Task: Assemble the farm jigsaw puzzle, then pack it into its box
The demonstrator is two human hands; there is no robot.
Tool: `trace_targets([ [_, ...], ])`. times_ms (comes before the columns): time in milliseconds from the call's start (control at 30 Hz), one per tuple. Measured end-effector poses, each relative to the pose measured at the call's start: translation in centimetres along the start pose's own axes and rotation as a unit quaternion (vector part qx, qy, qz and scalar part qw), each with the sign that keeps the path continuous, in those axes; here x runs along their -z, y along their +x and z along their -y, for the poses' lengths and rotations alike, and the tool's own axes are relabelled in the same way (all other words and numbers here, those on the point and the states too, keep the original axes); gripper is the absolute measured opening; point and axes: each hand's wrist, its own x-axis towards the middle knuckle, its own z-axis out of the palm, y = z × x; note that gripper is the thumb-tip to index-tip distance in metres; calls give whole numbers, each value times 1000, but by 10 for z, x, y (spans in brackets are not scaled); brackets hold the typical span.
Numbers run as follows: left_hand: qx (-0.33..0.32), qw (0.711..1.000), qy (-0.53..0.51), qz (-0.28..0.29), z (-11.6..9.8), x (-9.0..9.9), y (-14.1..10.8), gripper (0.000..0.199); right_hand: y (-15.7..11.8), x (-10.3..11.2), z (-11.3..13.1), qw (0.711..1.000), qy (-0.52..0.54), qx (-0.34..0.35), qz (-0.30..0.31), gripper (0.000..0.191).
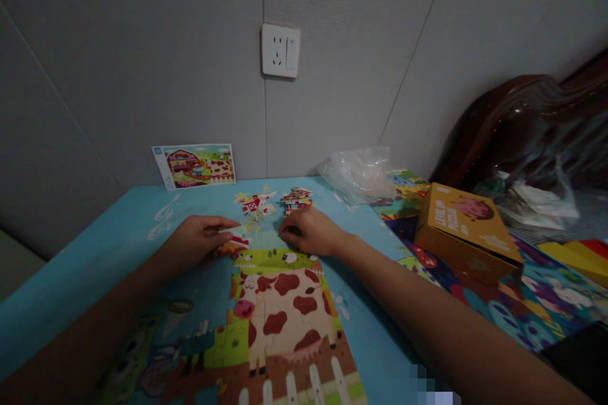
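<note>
A partly joined jigsaw puzzle (pixel 285 310) lies on the blue table, showing a spotted cow, green grass and a white fence. My left hand (pixel 197 243) pinches a red-and-white puzzle piece (pixel 236 239) beside the puzzle's upper left edge. At the upper right edge is my right hand (pixel 308 232), its fingers curled down close to the sky pieces; whatever lies under the fingertips is hidden. Just beyond the hands are a spread of loose pieces (pixel 256 204) and a small stack of pieces (pixel 297 196). My left forearm covers some of the puzzle's left side.
A reference picture card (pixel 194 166) leans against the wall. A clear plastic bag (pixel 363 174) rests at the table's back right. On the colourful mat (pixel 468 297) to the right stands an orange puzzle box (pixel 468 228). A wall socket (pixel 280 50) sits above the table.
</note>
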Motion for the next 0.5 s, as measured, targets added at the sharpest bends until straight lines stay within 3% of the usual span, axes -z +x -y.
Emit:
trace_targets([
  [200,-1,999,32,3,1,-1,1,57,1,0,2,1000,-13,-6,-1,18],
  [300,-3,999,34,6,5,0,3,58,-1,10,11,999,-44,-21,7,18],
  [400,-2,1000,29,10,9,0,5,60,-15,39,20,987,-78,-136,-47,20],
  [500,-3,999,32,9,10,0,6,58,-56,87,10,937,-108,-300,-142,27],
])
